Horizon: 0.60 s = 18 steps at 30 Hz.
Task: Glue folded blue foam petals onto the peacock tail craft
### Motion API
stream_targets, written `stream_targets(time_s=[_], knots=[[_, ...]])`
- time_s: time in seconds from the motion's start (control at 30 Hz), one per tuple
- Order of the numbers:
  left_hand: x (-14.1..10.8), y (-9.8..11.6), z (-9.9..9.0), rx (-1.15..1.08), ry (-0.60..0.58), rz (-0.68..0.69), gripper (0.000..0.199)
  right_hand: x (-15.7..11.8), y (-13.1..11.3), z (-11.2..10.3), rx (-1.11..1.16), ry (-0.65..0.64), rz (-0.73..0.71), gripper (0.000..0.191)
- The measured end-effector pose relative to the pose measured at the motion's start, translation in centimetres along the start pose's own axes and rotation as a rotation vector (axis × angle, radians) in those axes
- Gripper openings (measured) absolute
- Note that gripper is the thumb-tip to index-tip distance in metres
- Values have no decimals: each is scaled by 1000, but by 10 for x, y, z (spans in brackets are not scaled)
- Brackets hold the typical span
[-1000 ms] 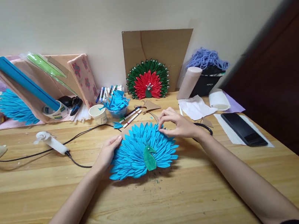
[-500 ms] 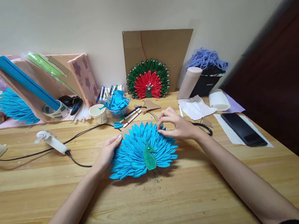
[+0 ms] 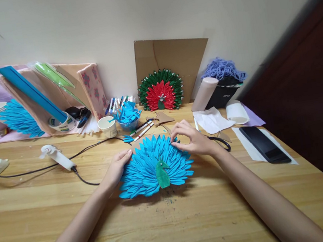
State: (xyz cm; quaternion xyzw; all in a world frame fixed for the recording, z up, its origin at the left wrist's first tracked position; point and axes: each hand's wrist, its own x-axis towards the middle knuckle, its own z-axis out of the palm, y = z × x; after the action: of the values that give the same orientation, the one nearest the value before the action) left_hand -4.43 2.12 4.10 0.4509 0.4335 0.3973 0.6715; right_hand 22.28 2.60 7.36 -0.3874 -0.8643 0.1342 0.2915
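A blue paper peacock with layered feathers and a green body is tilted up a little over the wooden table. My left hand grips its upper left edge, thumb on top, with bare cardboard showing beside it. At the upper right feathers my right hand has its thumb and index finger bent together on a blue feather tip. Behind the peacock lie several markers and a small blue feather cluster.
A bowl of blue paper pieces, a paper cup and a red and green peacock stand behind. A corded glue gun lies left. A phone and tissue roll are at the right.
The whole view has shifted slightly, so things appear a little lower. Both hands keep their places on the blue peacock.
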Motion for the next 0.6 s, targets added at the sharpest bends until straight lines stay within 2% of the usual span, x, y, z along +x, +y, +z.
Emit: stream_targets(time_s=[0.6], knots=[[-2,4,1,-21,-23,17,23,1,-7,-2,-104,-28,-25,8]])
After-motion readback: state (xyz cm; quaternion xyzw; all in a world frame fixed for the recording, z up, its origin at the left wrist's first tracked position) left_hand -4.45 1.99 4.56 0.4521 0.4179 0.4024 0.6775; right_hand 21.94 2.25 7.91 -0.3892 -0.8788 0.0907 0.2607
